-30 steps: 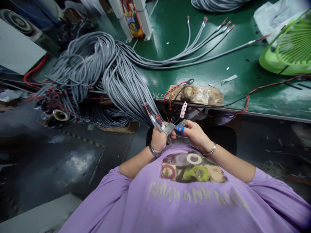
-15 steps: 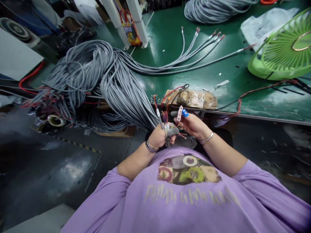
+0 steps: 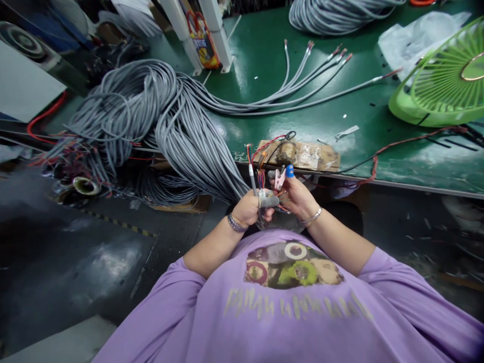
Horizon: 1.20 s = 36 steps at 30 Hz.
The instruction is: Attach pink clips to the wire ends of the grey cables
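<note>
In the head view, my left hand (image 3: 247, 209) is closed around grey multi-core cables (image 3: 251, 177) whose stripped ends show thin coloured wires (image 3: 260, 177). A grey cover wraps its thumb. My right hand (image 3: 300, 199), with a blue cover on one fingertip, is closed on a small pale pink clip-like tool (image 3: 280, 179). The tool is just above the loose wire ends between my hands. Some wires reach toward my right fingers, but whether these touch them I cannot tell. A long bundle of grey cables (image 3: 200, 136) hangs over the table edge beside my left hand.
A green table (image 3: 249, 60) carries another cable coil (image 3: 336, 17), a plastic bag (image 3: 412, 40) and a green fan (image 3: 438, 85). A taped cardboard piece (image 3: 313, 156) lies at the front edge, near a red and black cord (image 3: 374, 161). White posts (image 3: 219, 40) stand behind.
My right hand has moved slightly left, closer to my left hand, and the pink tool has tilted. The cable end in my left hand has shifted a little right.
</note>
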Each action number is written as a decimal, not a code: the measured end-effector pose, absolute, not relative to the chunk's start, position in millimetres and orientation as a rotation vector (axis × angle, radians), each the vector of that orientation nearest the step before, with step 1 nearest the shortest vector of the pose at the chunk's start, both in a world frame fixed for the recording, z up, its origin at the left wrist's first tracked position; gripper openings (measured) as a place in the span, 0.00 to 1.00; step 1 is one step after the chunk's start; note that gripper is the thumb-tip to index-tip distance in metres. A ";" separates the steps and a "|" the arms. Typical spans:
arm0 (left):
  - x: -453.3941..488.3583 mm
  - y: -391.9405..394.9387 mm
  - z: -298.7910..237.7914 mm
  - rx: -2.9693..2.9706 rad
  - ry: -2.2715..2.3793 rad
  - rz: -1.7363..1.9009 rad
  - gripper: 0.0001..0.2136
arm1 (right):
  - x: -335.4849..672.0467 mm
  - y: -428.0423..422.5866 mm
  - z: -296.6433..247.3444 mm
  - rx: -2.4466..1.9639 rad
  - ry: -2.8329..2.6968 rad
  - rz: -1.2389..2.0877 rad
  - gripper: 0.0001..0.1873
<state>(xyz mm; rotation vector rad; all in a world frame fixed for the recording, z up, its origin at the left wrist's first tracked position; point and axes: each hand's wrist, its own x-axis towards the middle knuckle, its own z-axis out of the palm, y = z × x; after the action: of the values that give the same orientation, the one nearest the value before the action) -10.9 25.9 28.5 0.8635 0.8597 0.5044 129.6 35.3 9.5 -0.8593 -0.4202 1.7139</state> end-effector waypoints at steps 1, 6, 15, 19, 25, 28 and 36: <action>-10.5 25.8 28.1 0.864 0.861 0.506 0.20 | 129.2 35.7 10.7 -0.858 -0.388 1.715 0.30; -9.6 25.9 28.6 0.890 0.875 0.506 0.19 | 128.6 34.2 11.4 -0.873 -0.358 1.725 0.29; -13.8 7.2 27.6 0.916 0.876 0.641 0.20 | 140.1 27.0 10.2 -0.819 -0.478 1.835 0.36; -7.3 -4.2 30.1 0.897 0.911 0.807 0.18 | 142.9 27.4 14.2 -0.833 -0.478 1.839 0.29; 4.5 -5.0 31.1 0.907 0.944 0.918 0.17 | 137.7 26.5 11.1 -0.838 -0.539 1.755 0.30; 6.9 -4.1 28.4 0.903 0.923 0.946 0.17 | 135.2 26.3 7.7 -0.813 -0.538 1.814 0.34; 9.0 -4.1 28.0 0.913 0.967 0.952 0.16 | 130.4 30.4 12.7 -0.719 -0.336 1.935 0.32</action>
<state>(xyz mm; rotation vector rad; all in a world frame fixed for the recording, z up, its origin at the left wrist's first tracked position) 9.0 -4.1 28.0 0.9130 0.9668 0.9522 130.4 30.4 12.7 -0.7191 -0.3358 1.9352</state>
